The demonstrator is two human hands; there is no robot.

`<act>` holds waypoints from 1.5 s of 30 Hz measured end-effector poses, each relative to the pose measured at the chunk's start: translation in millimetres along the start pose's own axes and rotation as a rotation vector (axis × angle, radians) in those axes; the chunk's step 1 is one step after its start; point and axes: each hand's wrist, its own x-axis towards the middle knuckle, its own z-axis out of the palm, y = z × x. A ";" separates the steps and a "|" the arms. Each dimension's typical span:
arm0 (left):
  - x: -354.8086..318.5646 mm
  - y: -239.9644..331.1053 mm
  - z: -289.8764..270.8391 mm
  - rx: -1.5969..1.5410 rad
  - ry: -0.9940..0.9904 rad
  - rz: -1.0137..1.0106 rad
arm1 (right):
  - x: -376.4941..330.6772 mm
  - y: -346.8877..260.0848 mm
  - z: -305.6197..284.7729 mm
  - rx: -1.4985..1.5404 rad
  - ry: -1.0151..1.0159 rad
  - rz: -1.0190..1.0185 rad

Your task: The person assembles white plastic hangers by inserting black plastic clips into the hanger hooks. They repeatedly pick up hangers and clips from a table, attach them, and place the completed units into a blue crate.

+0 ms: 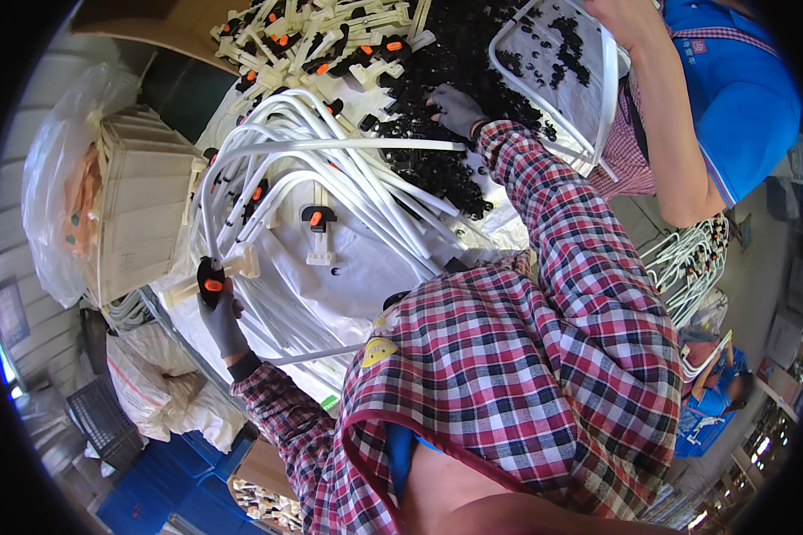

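My left hand (226, 328), in a grey glove, is closed around a black plastic bracket (211, 275) with an orange button and a cream-coloured stem. It is at the left end of a bundle of bent white tubes (330, 183) on the table. My right hand (458, 110), gloved in grey with bare fingertips, reaches over a heap of small black clips (424, 169). Its fingers look apart, and no held clip shows. Between the tube legs lies another black-and-cream bracket (318, 234) with an orange button.
Many cream and black brackets (330, 49) are piled at the far side. A co-worker's arm (678, 125) and a white tube frame (608, 116) are at the right. A carton in clear plastic (143, 205) and a white sack (165, 379) stand at the left.
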 end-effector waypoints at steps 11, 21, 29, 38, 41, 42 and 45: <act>4.2 -25.7 -38.1 0.016 0.075 0.053 | -69.2 -11.4 -0.2 1.509 -0.367 0.511; 36.9 7.2 -17.2 0.028 -0.167 0.149 | -27.9 -73.0 -51.6 0.382 -0.334 0.020; 43.7 102.7 76.3 0.074 -0.620 0.151 | 91.6 -227.0 -133.4 -0.003 0.368 -0.499; 69.7 123.6 117.8 0.031 -1.295 0.200 | 65.0 -271.0 -164.7 -0.421 -0.011 -0.811; 49.4 133.6 164.4 -0.228 -1.188 0.034 | 76.7 -219.5 -143.0 -0.445 0.031 -0.695; 50.9 130.0 173.3 -0.232 -1.174 0.014 | 72.0 -210.5 -141.2 -0.525 0.033 -0.651; 47.6 134.2 191.9 -0.183 -1.256 0.003 | 48.6 -184.5 -134.9 -0.423 0.317 -0.687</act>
